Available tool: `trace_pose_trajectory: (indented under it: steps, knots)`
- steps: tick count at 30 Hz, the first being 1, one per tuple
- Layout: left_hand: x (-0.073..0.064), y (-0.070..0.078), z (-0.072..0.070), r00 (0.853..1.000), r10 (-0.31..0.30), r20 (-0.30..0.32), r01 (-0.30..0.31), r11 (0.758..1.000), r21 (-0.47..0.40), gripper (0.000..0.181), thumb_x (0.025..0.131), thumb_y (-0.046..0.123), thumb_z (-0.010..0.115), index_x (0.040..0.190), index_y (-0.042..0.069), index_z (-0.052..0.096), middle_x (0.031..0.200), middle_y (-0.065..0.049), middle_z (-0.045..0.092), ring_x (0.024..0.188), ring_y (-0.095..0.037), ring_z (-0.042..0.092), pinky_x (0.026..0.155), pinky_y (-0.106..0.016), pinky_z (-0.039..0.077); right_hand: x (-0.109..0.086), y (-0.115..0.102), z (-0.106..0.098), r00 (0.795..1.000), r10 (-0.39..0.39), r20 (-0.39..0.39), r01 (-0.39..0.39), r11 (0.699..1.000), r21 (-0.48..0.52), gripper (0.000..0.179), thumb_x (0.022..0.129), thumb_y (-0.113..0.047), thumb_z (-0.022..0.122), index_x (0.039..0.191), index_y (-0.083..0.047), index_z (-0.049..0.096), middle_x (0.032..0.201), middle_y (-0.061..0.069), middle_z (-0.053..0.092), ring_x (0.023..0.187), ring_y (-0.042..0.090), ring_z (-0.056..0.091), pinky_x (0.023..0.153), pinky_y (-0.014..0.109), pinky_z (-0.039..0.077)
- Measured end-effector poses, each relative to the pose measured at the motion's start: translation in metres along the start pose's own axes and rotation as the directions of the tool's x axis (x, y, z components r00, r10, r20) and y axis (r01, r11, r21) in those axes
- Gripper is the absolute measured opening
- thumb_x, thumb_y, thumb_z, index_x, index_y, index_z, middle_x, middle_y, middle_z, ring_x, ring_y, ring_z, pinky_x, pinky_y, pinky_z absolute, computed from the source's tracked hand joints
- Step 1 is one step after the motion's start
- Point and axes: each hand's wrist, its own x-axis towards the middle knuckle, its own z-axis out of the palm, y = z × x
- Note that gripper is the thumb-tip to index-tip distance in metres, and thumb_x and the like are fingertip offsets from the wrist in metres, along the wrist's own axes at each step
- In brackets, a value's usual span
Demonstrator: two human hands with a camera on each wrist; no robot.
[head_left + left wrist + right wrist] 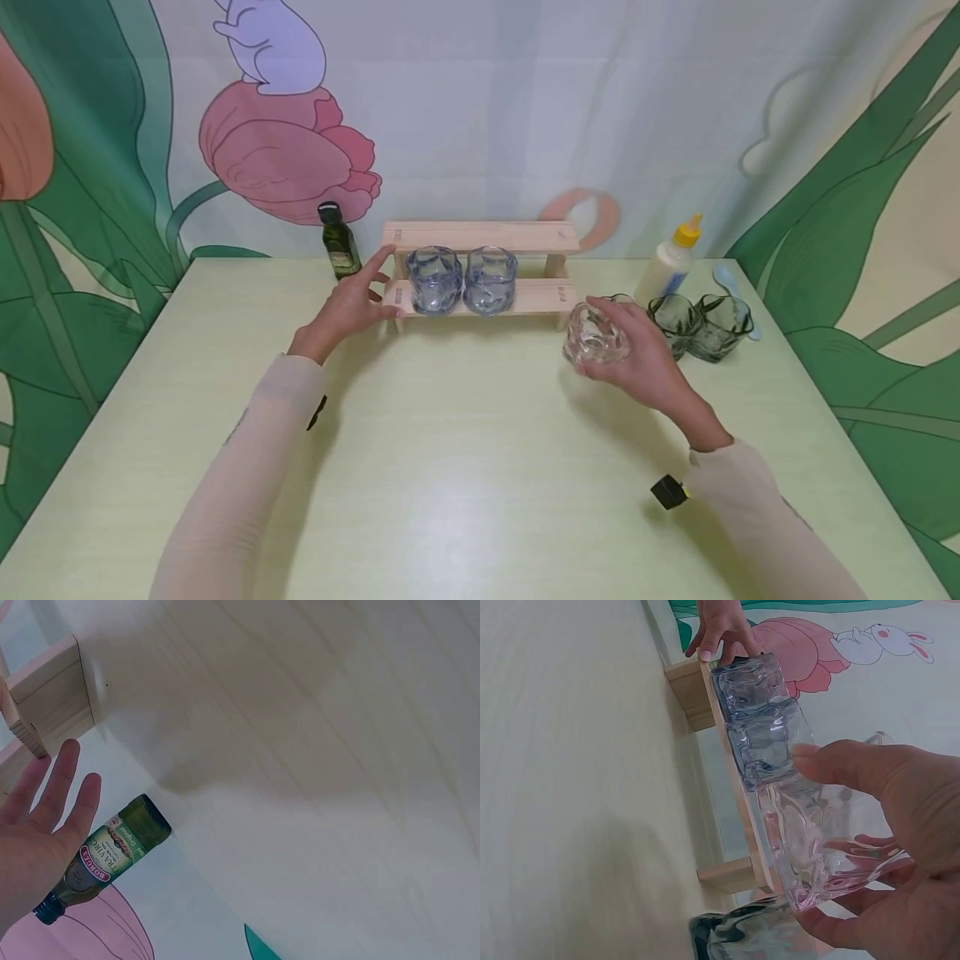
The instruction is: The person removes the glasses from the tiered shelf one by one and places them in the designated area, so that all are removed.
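The right hand (641,354) holds a clear glass (596,335). The clear glass is shiny and see-through, with wavy, bumpy sides, and you can see some of the skin through it. It sits between the thumb and the other fingers (847,766), which grasp it around its sides. The left hand (348,304) is spread out, not clenched, and its fingers touch the left end of a little wooden shelf (483,236) with two steps.

Just right of those left fingers, two blue glasses (435,282) stand side by side on the low step. One green bottle (341,250) is just behind the left hand. Near the right fingers are three dark glasses (722,329), one mostly hidden behind the hand. Past the right fingers, farther back, there is one white bottle (666,265) with a yellow top. One pale blue spoon (726,277) lies farthest to the right. Under both hands is one pale counter (465,467).
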Motion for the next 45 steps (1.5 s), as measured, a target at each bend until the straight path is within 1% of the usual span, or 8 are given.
trace_pose_trajectory:
  steps: [4, 11, 18, 25, 28, 31, 38, 45]
  knots:
    - [0.001, 0.0, 0.0, 1.0, 0.001, 0.0, -0.001, 1.0, 0.003, 0.105, 0.086, 0.014, 0.079, 0.16, 0.037, 0.009, 0.142, -0.021, 0.054, 0.114, -0.042, 0.064, 0.094, -0.054, 0.053, -0.007, 0.004, 0.0, 1.0, 0.02, 0.01, -0.02, 1.0, 0.003, 0.085, 0.073, -0.013, 0.089, 0.148, -0.013, 0.048, 0.136, 0.02, 0.052, 0.121, 0.037, 0.05, 0.097, 0.063, 0.042]
    - [0.002, 0.0, -0.001, 1.0, -0.014, 0.007, 0.014, 1.0, 0.007, 0.106, 0.086, 0.014, 0.079, 0.16, 0.038, 0.008, 0.144, -0.021, 0.053, 0.115, -0.042, 0.063, 0.095, -0.054, 0.052, -0.017, 0.013, 0.003, 1.0, 0.002, -0.014, -0.003, 1.0, -0.011, 0.087, 0.07, -0.013, 0.091, 0.146, -0.01, 0.049, 0.119, 0.018, 0.058, 0.11, 0.032, 0.051, 0.094, 0.056, 0.041]
    - [0.001, 0.001, -0.001, 1.0, -0.01, 0.009, 0.01, 1.0, 0.002, 0.106, 0.086, 0.014, 0.079, 0.16, 0.038, 0.008, 0.144, -0.022, 0.053, 0.115, -0.042, 0.063, 0.096, -0.055, 0.052, -0.027, 0.022, 0.003, 0.999, 0.035, -0.012, -0.035, 0.999, -0.035, 0.087, 0.07, -0.014, 0.091, 0.146, -0.011, 0.048, 0.122, 0.02, 0.057, 0.111, 0.034, 0.052, 0.093, 0.058, 0.042]
    - [0.002, -0.001, -0.001, 1.0, 0.002, 0.004, -0.002, 1.0, -0.001, 0.106, 0.086, 0.014, 0.079, 0.16, 0.038, 0.008, 0.143, -0.022, 0.053, 0.114, -0.043, 0.064, 0.095, -0.055, 0.052, -0.035, 0.033, 0.005, 0.998, 0.047, -0.029, -0.048, 0.998, -0.041, 0.087, 0.068, -0.01, 0.091, 0.145, -0.013, 0.05, 0.112, 0.018, 0.057, 0.103, 0.031, 0.053, 0.085, 0.047, 0.042]
    - [0.001, -0.002, -0.001, 1.0, 0.005, 0.001, -0.005, 1.0, -0.002, 0.106, 0.086, 0.014, 0.079, 0.16, 0.037, 0.008, 0.142, -0.023, 0.054, 0.114, -0.043, 0.064, 0.095, -0.055, 0.052, -0.038, 0.037, 0.007, 0.998, 0.056, -0.029, -0.058, 0.998, -0.04, 0.087, 0.068, -0.008, 0.091, 0.145, -0.014, 0.051, 0.111, 0.018, 0.057, 0.103, 0.031, 0.054, 0.085, 0.045, 0.042]
    - [0.001, -0.003, 0.0, 1.0, 0.009, -0.001, -0.009, 1.0, -0.004, 0.105, 0.086, 0.014, 0.08, 0.16, 0.037, 0.008, 0.142, -0.023, 0.054, 0.114, -0.043, 0.064, 0.096, -0.056, 0.052, -0.039, 0.041, 0.009, 0.997, 0.072, -0.02, -0.072, 0.997, -0.034, 0.087, 0.068, -0.008, 0.09, 0.145, -0.015, 0.051, 0.115, 0.019, 0.057, 0.105, 0.032, 0.054, 0.086, 0.047, 0.043]
    - [0.0, -0.002, -0.001, 1.0, 0.007, 0.002, -0.007, 1.0, -0.007, 0.105, 0.086, 0.015, 0.079, 0.16, 0.037, 0.008, 0.143, -0.023, 0.053, 0.115, -0.044, 0.064, 0.097, -0.056, 0.051, -0.042, 0.047, 0.013, 0.994, 0.107, 0.003, -0.107, 0.994, -0.023, 0.088, 0.068, -0.007, 0.09, 0.145, -0.014, 0.05, 0.13, 0.022, 0.055, 0.112, 0.039, 0.054, 0.092, 0.059, 0.045]
    - [0.001, -0.002, 0.0, 1.0, 0.002, 0.002, -0.002, 1.0, -0.004, 0.105, 0.086, 0.015, 0.079, 0.16, 0.036, 0.008, 0.144, -0.023, 0.053, 0.115, -0.043, 0.063, 0.097, -0.055, 0.052, -0.042, 0.05, 0.015, 0.995, 0.095, 0.001, -0.095, 0.995, -0.034, 0.088, 0.067, -0.006, 0.091, 0.145, -0.013, 0.05, 0.133, 0.022, 0.055, 0.115, 0.039, 0.053, 0.095, 0.061, 0.043]
